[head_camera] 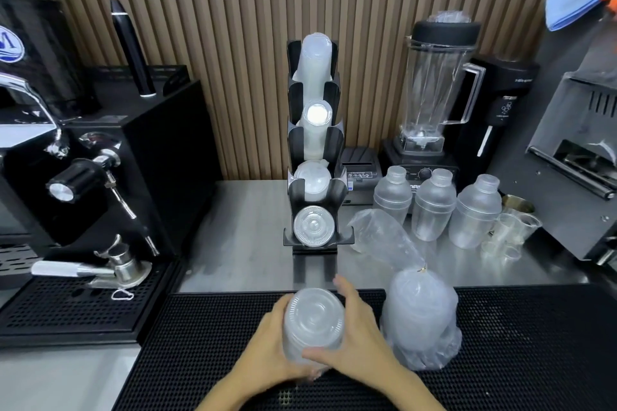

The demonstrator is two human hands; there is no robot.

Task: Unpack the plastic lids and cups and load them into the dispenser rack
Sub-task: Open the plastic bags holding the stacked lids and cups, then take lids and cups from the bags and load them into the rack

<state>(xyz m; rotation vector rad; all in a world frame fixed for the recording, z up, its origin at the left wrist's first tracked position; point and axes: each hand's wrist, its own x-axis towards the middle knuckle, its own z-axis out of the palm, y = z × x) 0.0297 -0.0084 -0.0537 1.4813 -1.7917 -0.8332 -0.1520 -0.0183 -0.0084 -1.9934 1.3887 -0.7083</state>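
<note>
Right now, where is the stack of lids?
In the head view, low in the middle: the stack of lids sits between the left hand and right hand, over the black mat.

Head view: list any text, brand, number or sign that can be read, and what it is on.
"M": a large white letter, partly cut off, on the blue round logo of the espresso machine.
"MAS": partial letters on the blender base, the rest hidden behind the shaker bottles.
Small print on the black appliance right of the blender: too blurred.
Sticker on the receipt printer: too small.
</note>
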